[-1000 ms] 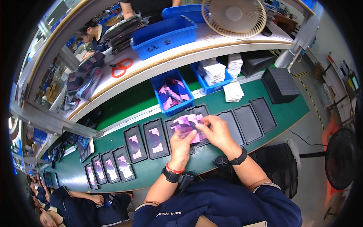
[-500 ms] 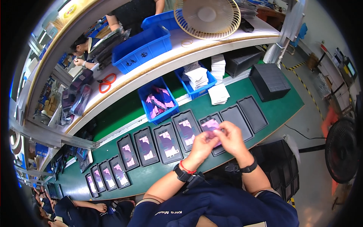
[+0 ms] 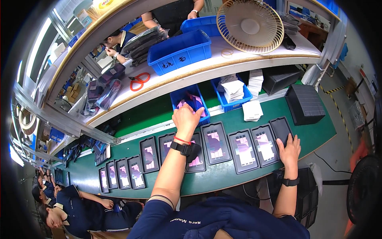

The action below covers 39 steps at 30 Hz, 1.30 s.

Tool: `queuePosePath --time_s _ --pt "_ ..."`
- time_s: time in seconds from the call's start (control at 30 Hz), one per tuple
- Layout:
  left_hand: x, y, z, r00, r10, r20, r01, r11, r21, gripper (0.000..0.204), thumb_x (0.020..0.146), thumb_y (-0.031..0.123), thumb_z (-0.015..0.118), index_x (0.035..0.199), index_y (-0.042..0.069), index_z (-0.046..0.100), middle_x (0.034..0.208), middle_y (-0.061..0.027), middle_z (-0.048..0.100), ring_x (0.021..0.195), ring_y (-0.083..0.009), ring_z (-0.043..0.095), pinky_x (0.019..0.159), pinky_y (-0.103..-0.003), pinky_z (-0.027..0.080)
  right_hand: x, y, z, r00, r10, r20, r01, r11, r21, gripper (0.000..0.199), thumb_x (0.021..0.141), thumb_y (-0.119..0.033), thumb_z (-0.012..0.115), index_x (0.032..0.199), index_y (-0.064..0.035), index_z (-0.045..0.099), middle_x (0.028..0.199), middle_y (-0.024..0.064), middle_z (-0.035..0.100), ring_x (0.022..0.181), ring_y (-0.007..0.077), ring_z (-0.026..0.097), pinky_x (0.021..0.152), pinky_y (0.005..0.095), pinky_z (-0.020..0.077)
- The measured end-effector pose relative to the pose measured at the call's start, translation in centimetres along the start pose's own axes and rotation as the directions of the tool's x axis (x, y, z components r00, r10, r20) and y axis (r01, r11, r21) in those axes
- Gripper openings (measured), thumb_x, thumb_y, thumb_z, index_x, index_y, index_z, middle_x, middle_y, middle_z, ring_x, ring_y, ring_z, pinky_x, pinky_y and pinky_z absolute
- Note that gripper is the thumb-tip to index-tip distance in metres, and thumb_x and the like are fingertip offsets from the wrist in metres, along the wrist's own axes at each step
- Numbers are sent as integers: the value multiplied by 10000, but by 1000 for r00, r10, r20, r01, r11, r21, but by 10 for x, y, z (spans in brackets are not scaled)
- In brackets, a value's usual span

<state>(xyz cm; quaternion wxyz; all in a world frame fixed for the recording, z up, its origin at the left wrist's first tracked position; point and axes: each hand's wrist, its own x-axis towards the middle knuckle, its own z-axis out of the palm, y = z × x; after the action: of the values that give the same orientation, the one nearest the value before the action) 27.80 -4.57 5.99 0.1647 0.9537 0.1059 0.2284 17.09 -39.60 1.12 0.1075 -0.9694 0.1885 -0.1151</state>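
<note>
My left hand point(image 3: 187, 118) reaches over the near edge of a blue bin point(image 3: 204, 120) that holds pink and purple film pieces point(image 3: 195, 100). Its thumb is spread away from the fingers, whose tips are at the pieces. My right hand point(image 3: 289, 153) lies with fingers spread on the lower end of the rightmost black tray point(image 3: 279, 126), which has no film in it. Just left of it, one tray holds a pink and white patterned sheet point(image 3: 264, 145); the tray beside that has another sheet point(image 3: 243, 151).
More filled black trays point(image 3: 215, 143) run leftward along the green table point(image 3: 223, 177). Behind stand a blue bin of white cards point(image 3: 232, 89), a card stack point(image 3: 252, 110) and a black tray stack point(image 3: 305, 104). The shelf above carries red scissors point(image 3: 139, 81) and a fan cover point(image 3: 250, 26). Co-workers sit at left.
My hands were together over a tray, fingering pink film. They have parted: left to the film bin, right to the rightmost tray. The tray second from right now holds a sheet. The view has shifted.
</note>
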Motion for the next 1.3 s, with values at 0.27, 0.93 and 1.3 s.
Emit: queuePosePath --time_s 0.27,0.93,1.3 --pt "6 -9 7 975 -199 100 214 960 -182 248 719 281 726 675 45 664 652 -131 646 648 -283 644 626 -361 495 -17 -12 2 984 -39 175 33 999 34 795 846 -556 497 1333 58 370 1408 321 247 1326 429 230 1060 491 219" --pt "-122 89 -9 800 128 587 547 247 -800 120 869 119 626 914 8 617 682 -18 588 489 -73 536 406 -201 418 -32 -91 -16 951 -280 134 -115 82 990 335 787 -59 679 1099 -19 565 896 41 633 818 109 585 722 253 476" --pt "-136 69 9 810 268 521 412 372 -832 102 862 51 604 936 -16 627 688 13 585 602 -27 513 538 -177 430 14 4 -3 987 -155 -30 157 949 274 490 661 -244 765 1043 6 587 839 131 641 828 318 574 813 415 384"
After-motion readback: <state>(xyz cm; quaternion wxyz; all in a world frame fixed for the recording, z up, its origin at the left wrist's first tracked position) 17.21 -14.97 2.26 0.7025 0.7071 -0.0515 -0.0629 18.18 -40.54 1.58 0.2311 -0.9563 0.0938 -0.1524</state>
